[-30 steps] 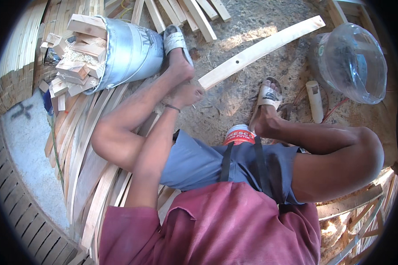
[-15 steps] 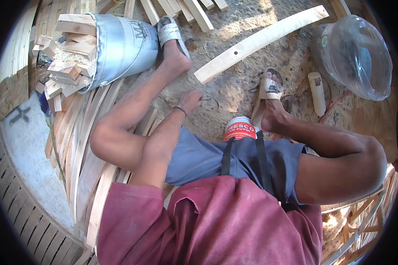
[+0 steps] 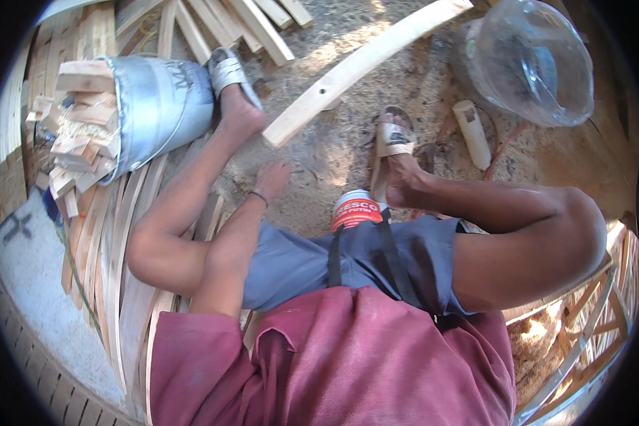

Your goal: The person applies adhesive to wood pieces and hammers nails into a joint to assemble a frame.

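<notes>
Lowering my left arm inside my bent left leg, I have my left hand (image 3: pixel 273 179) close to the sandy ground (image 3: pixel 298 202), back upward and fingers loosely bent; I cannot tell whether they pinch anything. My right hand is out of view, so I cannot tell how its fingers stand. Just beyond my left hand, and apart from it, a curved wooden piece (image 3: pixel 360 64) with one dark hole lies slantwise on the ground, its near end beside my left heel and its far end toward a big clear plastic container (image 3: pixel 536 64) at the upper right. Between that container and my right sandal (image 3: pixel 396 140) lies a pale stick-like piece (image 3: pixel 472 135) with a dark slot. A red and white tub (image 3: pixel 356 209) sits close to my right heel, partly hidden by my blue-grey shorts (image 3: pixel 291 263). By my left sandal (image 3: pixel 228 74) is a metal bucket (image 3: pixel 160 106), its mouth facing left and packed with wood offcuts (image 3: pixel 85 117) and shavings. Long wooden strips (image 3: pixel 135 263) lie under and beside my left leg.
</notes>
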The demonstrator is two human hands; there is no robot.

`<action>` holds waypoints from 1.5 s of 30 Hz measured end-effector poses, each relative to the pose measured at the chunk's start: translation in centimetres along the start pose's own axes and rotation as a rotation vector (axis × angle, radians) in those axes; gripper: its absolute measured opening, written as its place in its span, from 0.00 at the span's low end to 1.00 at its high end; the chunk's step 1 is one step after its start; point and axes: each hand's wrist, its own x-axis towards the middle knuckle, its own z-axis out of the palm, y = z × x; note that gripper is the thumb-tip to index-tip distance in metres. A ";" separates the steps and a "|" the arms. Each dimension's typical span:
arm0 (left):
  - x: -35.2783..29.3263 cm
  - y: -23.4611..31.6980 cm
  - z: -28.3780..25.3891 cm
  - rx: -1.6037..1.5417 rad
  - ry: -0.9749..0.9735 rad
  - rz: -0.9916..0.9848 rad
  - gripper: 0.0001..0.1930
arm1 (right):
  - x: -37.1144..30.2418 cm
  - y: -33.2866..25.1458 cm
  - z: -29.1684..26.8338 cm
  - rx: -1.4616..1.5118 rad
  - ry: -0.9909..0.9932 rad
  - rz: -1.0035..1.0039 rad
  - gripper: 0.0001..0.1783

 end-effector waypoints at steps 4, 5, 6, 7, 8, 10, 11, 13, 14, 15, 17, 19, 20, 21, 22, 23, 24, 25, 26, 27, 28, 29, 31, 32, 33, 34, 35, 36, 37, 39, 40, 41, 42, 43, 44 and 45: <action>-0.4 0.0 0.6 0.164 -0.029 0.032 0.09 | -1.9 3.0 -1.2 -0.016 0.094 0.112 0.19; -0.6 -0.1 1.0 0.168 -0.007 0.027 0.08 | -2.5 3.9 -1.8 -0.022 0.126 0.148 0.19; 0.0 -0.1 1.3 0.169 0.029 0.043 0.08 | -3.8 4.8 -2.1 -0.025 0.161 0.186 0.19; -0.2 -0.7 2.1 0.165 0.052 0.040 0.08 | -4.8 6.3 -3.3 -0.047 0.212 0.248 0.19; -0.2 -1.1 3.3 0.154 0.083 0.057 0.08 | -6.1 7.4 -3.5 -0.062 0.246 0.296 0.19; -0.4 -0.3 3.1 0.154 0.125 0.025 0.08 | -8.7 9.3 -3.9 -0.084 0.288 0.397 0.19; -0.4 -1.9 5.7 0.138 0.284 0.069 0.07 | -9.3 9.9 -3.8 -0.072 0.286 0.433 0.19; 0.7 0.8 0.6 0.041 0.071 -0.040 0.06 | -12.1 10.8 -3.2 -0.041 0.293 0.556 0.19; 1.1 0.9 -0.4 0.037 0.067 -0.041 0.06 | -13.1 11.1 -2.5 -0.009 0.288 0.601 0.19; 0.8 0.7 -1.8 0.040 0.077 -0.056 0.06 | -13.0 11.3 -1.6 0.031 0.272 0.617 0.19; -0.5 0.0 -5.1 0.057 0.122 -0.098 0.06 | -12.5 11.2 -0.3 0.097 0.265 0.628 0.19; -1.0 -0.2 -8.9 0.057 0.183 -0.104 0.05 | -13.5 11.3 -0.8 0.147 0.317 0.657 0.19; -1.9 -0.7 -10.9 0.049 0.228 -0.128 0.05 | -13.5 11.5 -1.4 0.172 0.360 0.649 0.19; -2.4 -0.9 -12.9 0.037 0.279 -0.146 0.05 | -13.8 11.8 -2.5 0.199 0.422 0.649 0.19; -3.2 -1.1 -15.0 0.020 0.345 -0.176 0.05 | -14.0 12.2 -3.9 0.236 0.495 0.637 0.19; -3.2 -0.8 -17.2 -0.003 0.412 -0.185 0.06 | -15.3 12.6 -5.7 0.280 0.598 0.639 0.19; -3.3 -0.2 -19.4 -0.030 0.481 -0.202 0.06 | -16.5 12.9 -7.6 0.339 0.710 0.621 0.19; -3.7 0.2 -21.5 -0.071 0.549 -0.233 0.06 | -17.2 12.8 -9.6 0.411 0.822 0.575 0.19; -4.3 0.8 -23.7 -0.126 0.615 -0.281 0.06 | -17.4 11.9 -11.9 0.487 0.926 0.508 0.19; -4.8 1.3 -25.3 -0.202 0.681 -0.314 0.06 | -17.1 10.3 -14.2 0.559 1.002 0.426 0.19; -5.1 1.8 -26.9 -0.282 0.750 -0.339 0.06 | -16.8 7.7 -16.3 0.648 1.071 0.331 0.15; -5.3 2.3 -27.6 -0.354 0.827 -0.312 0.06 | -16.7 3.9 -19.2 0.738 1.120 0.232 0.12; -3.1 4.6 -27.8 -0.529 0.938 -0.195 0.06 | -17.2 -0.8 -22.4 0.777 1.360 -0.053 0.11; -3.3 5.9 -28.7 -0.534 0.927 -0.159 0.06 | -16.3 -2.2 -23.0 0.881 1.354 -0.151 0.12; -3.4 7.5 -29.3 -0.541 0.914 -0.125 0.07 | -15.4 -3.7 -23.5 0.986 1.343 -0.249 0.12; -3.1 8.4 -29.3 -0.550 0.912 -0.075 0.07 | -14.2 -6.6 -23.3 1.105 1.305 -0.300 0.13; -2.5 9.2 -29.1 -0.565 0.909 -0.023 0.07 | -13.3 -8.9 -22.7 1.198 1.264 -0.306 0.14; -2.4 10.2 -29.2 -0.595 0.892 -0.038 0.07 | -12.5 -11.0 -21.9 1.289 1.219 -0.310 0.14; -2.0 11.2 -29.2 -0.638 0.872 -0.045 0.07 | -12.0 -12.3 -21.5 1.362 1.176 -0.315 0.15; -1.4 11.8 -28.0 -0.540 0.882 -0.026 0.08 | -11.1 -14.4 -20.8 1.212 1.055 -0.058 0.13; -1.2 11.8 -27.8 -0.504 0.917 -0.010 0.08 | -10.2 -16.5 -21.2 1.133 0.937 0.063 0.11; -1.2 11.9 -27.5 -0.484 0.924 0.004 0.08 | -9.0 -16.4 -20.7 1.143 0.825 0.087 0.10; -0.8 12.3 -27.0 -0.475 0.888 -0.004 0.08 | -8.3 -15.7 -19.5 1.141 0.718 0.142 0.09; -0.6 12.3 -26.8 -0.456 0.857 -0.017 0.08 | -7.9 -15.8 -18.2 1.134 0.640 0.099 0.09; -0.3 12.4 -26.9 -0.484 0.862 -0.005 0.08 | -7.2 -16.1 -17.2 1.129 0.570 0.033 0.09; -0.4 12.7 -26.5 -0.517 0.870 0.004 0.07 | -7.2 -16.5 -16.4 1.110 0.529 0.021 0.08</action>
